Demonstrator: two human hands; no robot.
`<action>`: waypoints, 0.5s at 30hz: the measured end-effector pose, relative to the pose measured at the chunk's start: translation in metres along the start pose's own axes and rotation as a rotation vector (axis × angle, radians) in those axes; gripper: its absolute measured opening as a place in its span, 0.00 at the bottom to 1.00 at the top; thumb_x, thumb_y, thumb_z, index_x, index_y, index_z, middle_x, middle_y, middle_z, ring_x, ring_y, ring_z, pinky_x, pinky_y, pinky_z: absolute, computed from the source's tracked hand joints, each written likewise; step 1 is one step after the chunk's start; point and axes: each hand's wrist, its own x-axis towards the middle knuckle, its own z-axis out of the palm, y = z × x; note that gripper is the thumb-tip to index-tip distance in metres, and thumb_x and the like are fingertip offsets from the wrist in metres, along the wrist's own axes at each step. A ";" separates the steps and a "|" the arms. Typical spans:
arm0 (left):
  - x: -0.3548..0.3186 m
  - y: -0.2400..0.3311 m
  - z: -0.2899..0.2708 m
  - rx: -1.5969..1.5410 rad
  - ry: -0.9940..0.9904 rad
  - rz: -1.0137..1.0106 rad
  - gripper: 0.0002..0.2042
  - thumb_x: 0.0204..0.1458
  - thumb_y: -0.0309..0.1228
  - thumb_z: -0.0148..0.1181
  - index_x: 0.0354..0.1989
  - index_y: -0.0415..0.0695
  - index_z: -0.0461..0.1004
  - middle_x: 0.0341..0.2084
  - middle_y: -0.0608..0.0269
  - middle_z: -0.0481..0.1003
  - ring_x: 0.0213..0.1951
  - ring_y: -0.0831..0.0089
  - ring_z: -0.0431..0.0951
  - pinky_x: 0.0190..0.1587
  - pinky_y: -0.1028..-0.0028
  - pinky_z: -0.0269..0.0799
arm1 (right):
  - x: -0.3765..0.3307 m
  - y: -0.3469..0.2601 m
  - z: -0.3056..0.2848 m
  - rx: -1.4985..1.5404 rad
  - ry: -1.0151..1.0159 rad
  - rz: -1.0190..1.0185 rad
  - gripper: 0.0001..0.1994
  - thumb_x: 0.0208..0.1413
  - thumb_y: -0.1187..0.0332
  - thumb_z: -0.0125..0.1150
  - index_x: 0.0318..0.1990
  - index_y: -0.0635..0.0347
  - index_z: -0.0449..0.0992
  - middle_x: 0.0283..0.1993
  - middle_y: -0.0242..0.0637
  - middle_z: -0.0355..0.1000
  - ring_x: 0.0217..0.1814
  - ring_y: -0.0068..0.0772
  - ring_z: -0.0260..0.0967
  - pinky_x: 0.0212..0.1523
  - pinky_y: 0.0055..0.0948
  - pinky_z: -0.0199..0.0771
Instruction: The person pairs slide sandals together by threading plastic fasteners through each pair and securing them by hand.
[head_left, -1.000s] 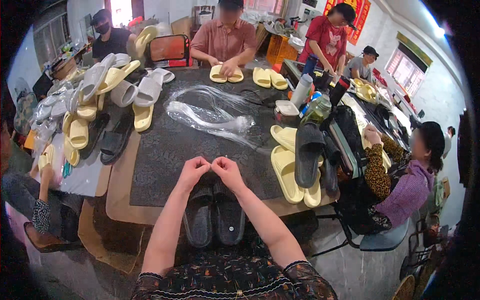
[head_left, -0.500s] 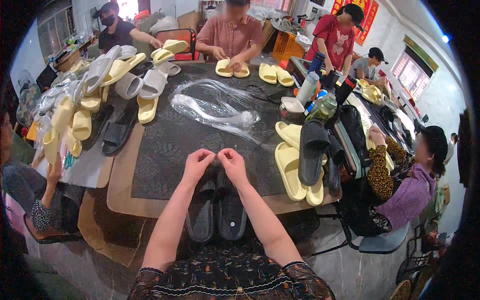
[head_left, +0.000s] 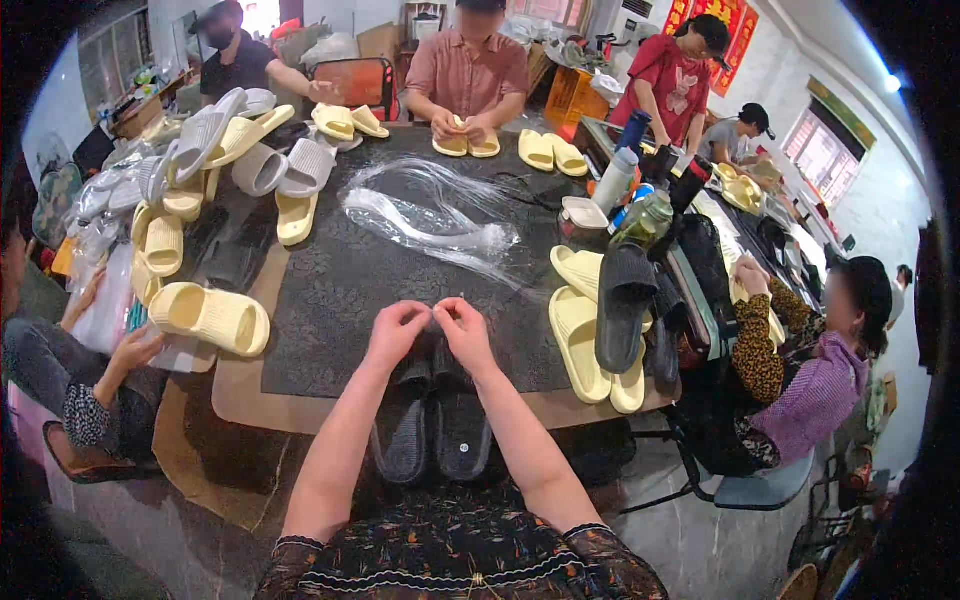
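My left hand and my right hand meet above the near edge of the table, thumbs and index fingers pinched tip to tip. Whatever they hold is too small to make out. Just below them, a pair of black slippers lies side by side, the left slipper and the right slipper reaching over the table's edge toward my lap. A small round white sticker is on the right one's insole. Their far ends are partly hidden by my hands. Beyond my fingertips, a bundle of clear plastic strands rests on the dark mat.
Cream slippers and a black slipper are stacked to my right, near bottles and a clear tub. Grey and cream slippers pile up at left. A co-worker's hand is beside a cream slipper. Others work around the table.
My hands stay almost in place, still pinched together. At left, a cream slipper has come toward the table's near corner beside a co-worker's hand. The far-left person's hand and nearby cream slippers have shifted.
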 end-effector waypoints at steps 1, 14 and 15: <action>-0.001 -0.002 0.002 0.068 -0.004 0.046 0.07 0.51 0.28 0.60 0.34 0.37 0.77 0.26 0.70 0.75 0.31 0.84 0.71 0.35 0.81 0.68 | -0.001 -0.001 0.000 -0.032 0.010 0.008 0.08 0.57 0.67 0.58 0.37 0.64 0.74 0.31 0.28 0.71 0.35 0.17 0.65 0.38 0.22 0.67; 0.001 0.004 0.004 -0.039 0.051 -0.072 0.06 0.50 0.30 0.62 0.31 0.39 0.77 0.25 0.71 0.75 0.29 0.84 0.71 0.34 0.80 0.68 | 0.003 0.008 -0.006 0.071 0.144 0.164 0.08 0.57 0.67 0.59 0.36 0.64 0.74 0.31 0.28 0.71 0.34 0.17 0.64 0.37 0.20 0.66; 0.002 0.001 0.004 -0.003 0.077 -0.069 0.07 0.50 0.30 0.62 0.31 0.39 0.77 0.24 0.72 0.75 0.29 0.85 0.71 0.34 0.80 0.67 | 0.002 0.005 -0.004 0.005 0.091 0.107 0.08 0.57 0.68 0.59 0.36 0.64 0.75 0.31 0.28 0.71 0.34 0.17 0.64 0.37 0.20 0.66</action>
